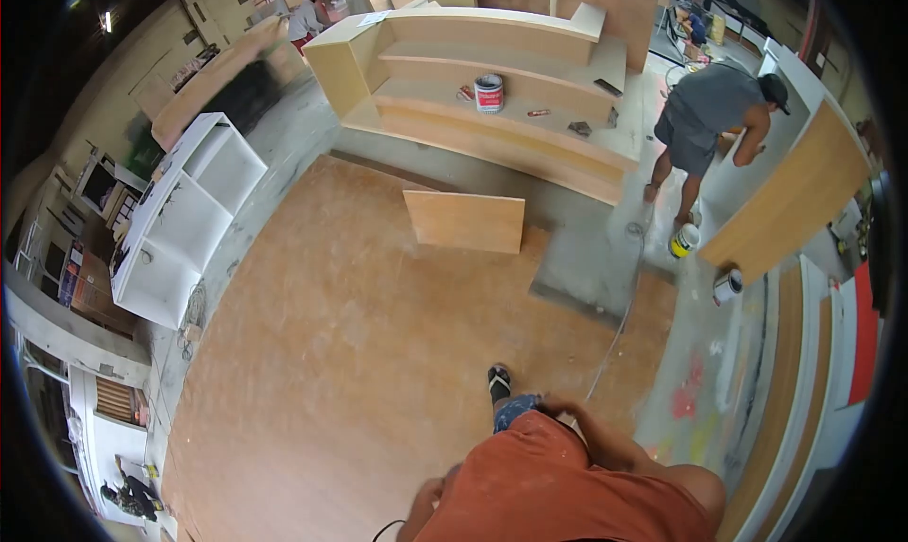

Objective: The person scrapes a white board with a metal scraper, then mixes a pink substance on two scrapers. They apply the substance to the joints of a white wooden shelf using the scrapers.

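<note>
My right hand is down at the hem of my orange shirt, against the blue patterned shorts. Its fingers are mostly hidden there, so what it holds, if anything, I cannot tell. My left hand hangs low beside the shirt, its fingers largely out of sight. Near it a thin black cord curves at the bottom edge. One foot in a flip-flop stands on the large brown sheet covering the floor. Ahead, a small wooden panel rests at the sheet's far part.
A tiered wooden counter stands ahead, bearing a paint can. At right, a person bends at a tall panel, with cans nearby. A cable crosses the floor. A white cabinet stands at left.
</note>
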Tool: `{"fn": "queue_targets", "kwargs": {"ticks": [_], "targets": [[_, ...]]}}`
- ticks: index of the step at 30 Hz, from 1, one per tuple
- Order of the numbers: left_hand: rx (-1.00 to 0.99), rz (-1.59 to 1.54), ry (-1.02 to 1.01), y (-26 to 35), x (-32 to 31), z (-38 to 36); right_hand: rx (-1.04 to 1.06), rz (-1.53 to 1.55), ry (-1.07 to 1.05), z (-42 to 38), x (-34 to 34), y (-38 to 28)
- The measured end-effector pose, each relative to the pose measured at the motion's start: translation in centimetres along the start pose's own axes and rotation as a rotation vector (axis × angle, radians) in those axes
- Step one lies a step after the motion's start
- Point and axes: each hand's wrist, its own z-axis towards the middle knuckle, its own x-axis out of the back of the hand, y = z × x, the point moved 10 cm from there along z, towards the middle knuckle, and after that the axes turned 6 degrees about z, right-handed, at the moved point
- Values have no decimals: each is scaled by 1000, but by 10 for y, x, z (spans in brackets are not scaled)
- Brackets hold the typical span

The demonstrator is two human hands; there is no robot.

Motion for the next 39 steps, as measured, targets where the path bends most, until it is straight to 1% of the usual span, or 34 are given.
{"fn": "queue_targets", "kwargs": {"ticks": [1,2,3,4,5,7,8,10,11,13,14,15,16,17,18,19,20,21,22,23,24,25,26,27,29,31,32,33,34,35,36,37,38,39], "targets": [[110,-95,-32,20,37,23,65,159,5,43,29,2],[192,-293,-69,43,72,45,175,666,75,67,82,-31],[-181,-1061,-137,105,122,66,211,1112,93,61,132,-81],[-341,-1390,-120,172,193,29,243,1500,164,44,189,-144],[-433,-1470,-20,201,254,23,436,1459,164,54,247,-179],[-542,-1666,102,250,340,9,353,1099,377,35,335,-265],[-535,-1667,97,266,352,20,347,1097,380,63,356,-275],[-683,-1426,-113,329,374,38,568,1004,450,141,406,-300],[-650,-1304,-266,355,364,48,560,1011,451,192,415,-293],[-496,-1175,-263,390,344,51,389,842,515,282,417,-253],[-503,-1075,-320,370,312,126,357,769,513,303,411,-245],[-393,-1041,-344,368,293,135,326,695,511,320,401,-239],[-329,-792,-259,357,289,153,115,718,475,323,385,-226],[-269,-425,-123,343,295,172,206,809,470,323,372,-227],[-198,-138,-28,331,314,185,278,1012,495,302,363,-230],[-120,49,28,327,342,190,-231,722,736,364,324,-104],[-40,150,68,326,373,200,-227,682,694,332,314,-119],[37,167,112,329,410,217,507,1095,702,289,330,-198],[116,147,161,338,450,232,470,1050,652,283,323,-209],[169,39,217,354,492,247,183,966,603,296,313,-200],[82,-370,196,370,519,265,-59,899,542,308,296,-192],[-4,-778,169,409,555,278,-210,882,494,320,293,-196],[25,-995,195,439,591,296,-294,897,464,337,299,-208],[-150,-1063,193,481,638,320,-332,942,451,357,310,-224],[-280,-1165,209,563,718,351,-319,1094,461,403,339,-261],[-348,-1134,147,660,785,346,-209,1320,513,463,391,-312],[-358,-1112,139,695,811,363,-150,1450,557,492,426,-344],[-477,-1047,85,739,837,377,-87,1579,600,524,471,-387],[-585,-981,29,782,859,387,4,1604,568,550,522,-440],[-562,-927,-8,807,873,401,-11,1518,596,578,568,-470],[-534,-868,-44,834,884,412,356,1741,607,596,623,-534],[-474,-826,-83,853,891,417,282,1723,611,625,654,-556],[-406,-788,-115,870,895,419,189,1702,680,629,695,-594],[-440,-741,-166,896,903,414,221,1758,622,610,737,-658]]}}
